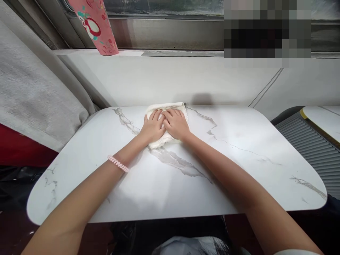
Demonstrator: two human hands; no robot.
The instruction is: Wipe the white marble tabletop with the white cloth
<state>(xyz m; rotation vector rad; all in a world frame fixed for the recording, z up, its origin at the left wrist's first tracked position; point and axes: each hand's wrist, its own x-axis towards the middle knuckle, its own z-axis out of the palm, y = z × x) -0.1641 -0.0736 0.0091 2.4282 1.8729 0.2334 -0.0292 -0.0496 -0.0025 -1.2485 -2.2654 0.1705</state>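
Note:
A cream-white cloth (159, 143) lies spread at the far edge of a white marble-patterned table (239, 170). Both my palms press flat on it, side by side, with the thumbs close together. My left hand (153, 126) covers the left half of the cloth, fingers stretched out and slightly apart. On the right half rests my right hand (176, 124), its fingers also extended. The cloth's far edge reaches the wall and looks folded up a little there. A pink coiled band (118, 163) circles my left wrist.
A white wall (212, 79) borders the table's far side, below a window frame (170, 33). A pink patterned strip (97, 30) hangs at upper left. Grey fabric (39, 71) drapes along the left. At right stand a ribbed grey surface (310, 141) and another white tabletop (325, 118).

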